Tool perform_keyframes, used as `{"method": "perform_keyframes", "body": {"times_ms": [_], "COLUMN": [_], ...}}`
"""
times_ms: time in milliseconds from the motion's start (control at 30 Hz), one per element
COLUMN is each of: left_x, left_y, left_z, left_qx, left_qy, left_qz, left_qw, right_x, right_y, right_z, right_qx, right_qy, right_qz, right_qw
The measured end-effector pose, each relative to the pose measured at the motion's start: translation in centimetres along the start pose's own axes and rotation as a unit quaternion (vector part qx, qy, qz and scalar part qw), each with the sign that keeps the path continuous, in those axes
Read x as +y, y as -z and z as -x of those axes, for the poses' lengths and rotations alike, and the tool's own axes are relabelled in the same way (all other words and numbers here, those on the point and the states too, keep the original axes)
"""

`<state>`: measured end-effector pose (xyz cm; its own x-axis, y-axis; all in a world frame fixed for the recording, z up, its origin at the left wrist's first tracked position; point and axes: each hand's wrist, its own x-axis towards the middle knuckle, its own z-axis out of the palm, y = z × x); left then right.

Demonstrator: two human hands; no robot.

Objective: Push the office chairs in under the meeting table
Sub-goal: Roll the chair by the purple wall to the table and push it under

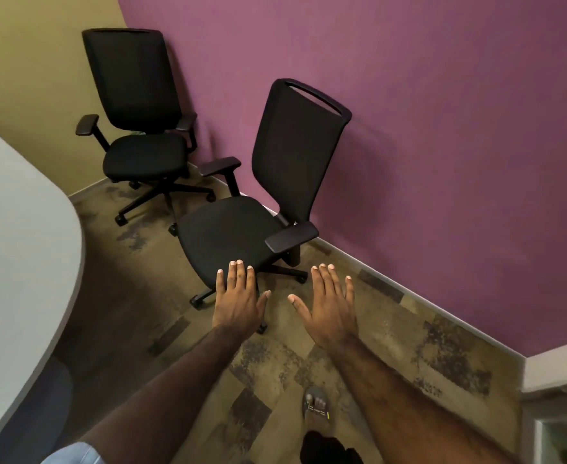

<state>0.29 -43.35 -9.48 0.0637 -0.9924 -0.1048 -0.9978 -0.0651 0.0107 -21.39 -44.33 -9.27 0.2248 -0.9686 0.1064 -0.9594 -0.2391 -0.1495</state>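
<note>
Two chairs (228, 229) (141, 128) off table edge (74, 249)

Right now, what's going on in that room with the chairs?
A person holds both hands out flat and open toward the nearer office chair, gripping nothing. The left hand shows over the front edge of its seat; the right hand is over the carpet. Whether either touches the chair is unclear. That chair and the far chair stand by the purple wall, apart from the meeting table on the left, so neither is pushed in yet.
</note>
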Motion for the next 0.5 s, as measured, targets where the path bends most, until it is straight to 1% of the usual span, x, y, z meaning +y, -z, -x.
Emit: {"method": "perform_keyframes", "body": {"times_ms": [267,500], "left_x": [6.2,9.9], "left_y": [1.4,2.6], "left_z": [-10.1,-18.2], "left_qx": [0.001,0.01], "left_qy": [0.014,0.044], "left_qz": [-0.008,0.007], "left_qw": [1.0,0.999], "right_x": [7.6,13.4], "right_y": [-0.3,0.8], "right_z": [-10.7,-20.4], "right_qx": [-0.003,-0.01], "right_qy": [0.01,0.056], "right_qz": [-0.016,0.0], "right_qw": [1.0,0.998]}}
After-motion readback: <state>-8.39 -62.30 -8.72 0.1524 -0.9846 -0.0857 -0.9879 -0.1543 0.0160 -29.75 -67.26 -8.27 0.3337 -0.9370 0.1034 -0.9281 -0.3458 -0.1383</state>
